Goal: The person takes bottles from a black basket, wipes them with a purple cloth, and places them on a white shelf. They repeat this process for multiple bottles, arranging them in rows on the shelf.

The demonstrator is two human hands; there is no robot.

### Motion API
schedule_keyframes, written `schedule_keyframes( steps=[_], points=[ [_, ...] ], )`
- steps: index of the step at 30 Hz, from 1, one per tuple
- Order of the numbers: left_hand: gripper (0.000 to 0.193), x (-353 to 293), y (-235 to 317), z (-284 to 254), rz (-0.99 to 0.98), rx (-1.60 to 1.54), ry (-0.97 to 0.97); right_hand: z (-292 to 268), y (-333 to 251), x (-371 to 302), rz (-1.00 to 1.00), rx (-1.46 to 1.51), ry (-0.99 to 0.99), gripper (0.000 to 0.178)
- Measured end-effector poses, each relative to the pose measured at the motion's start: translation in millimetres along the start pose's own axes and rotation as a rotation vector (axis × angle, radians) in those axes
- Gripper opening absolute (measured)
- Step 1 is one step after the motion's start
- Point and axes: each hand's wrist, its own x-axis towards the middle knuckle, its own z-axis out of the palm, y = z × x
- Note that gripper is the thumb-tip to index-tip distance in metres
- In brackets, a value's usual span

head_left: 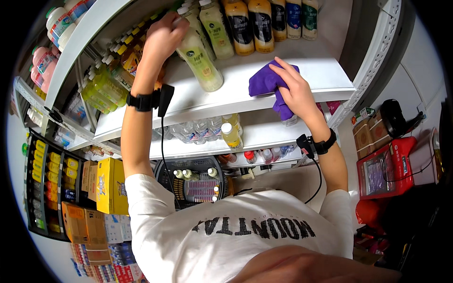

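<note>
My left hand (163,38) is closed around the cap end of a pale green drink bottle (200,63). The bottle leans, its base low over or on the white shelf (236,78); contact is hard to tell. My right hand (298,92) grips a bunched purple cloth (265,81) on the shelf's front edge, and part of the cloth hangs over it. Behind the held bottle stands another pale green bottle (217,30). Beside it are orange bottles with black labels (239,28), then a blue-labelled bottle (293,19) and a green-labelled one (310,20).
Below, a second shelf holds clear bottles (200,129) and a yellow drink bottle (231,137). A dark basket (163,174) with several bottles stands on the floor. Yellow and brown boxes (111,186) are stacked at left. A perforated metal post (373,52) bounds the shelf at right.
</note>
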Motion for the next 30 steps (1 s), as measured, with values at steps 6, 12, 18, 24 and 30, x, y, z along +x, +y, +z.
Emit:
schedule_keyframes(
  steps=[6, 12, 18, 24, 30],
  points=[
    [0.038, 24.4, -72.2, 23.6, 0.161, 0.051, 0.071, 2.7, -7.8, 1.8, 0.03, -0.03, -0.032, 0.053],
    [0.033, 31.9, -89.1, 47.6, 0.163, -0.029, 0.179, 4.6, -9.1, 0.5, 0.057, -0.064, -0.033, 0.053],
    [0.036, 29.6, -98.4, 51.8, 0.124, -0.085, 0.175, 8.6, -12.3, -1.5, 0.044, -0.09, 0.002, 0.053],
    [0.027, 28.0, -62.1, 49.0, 0.193, -0.17, 0.22, 9.0, -11.9, -0.1, 0.074, -0.094, -0.012, 0.051],
    [0.047, 15.8, -74.3, 38.3, 0.066, 0.065, 0.111, 8.7, -14.6, 0.2, 0.07, -0.108, -0.04, 0.051]
  ],
)
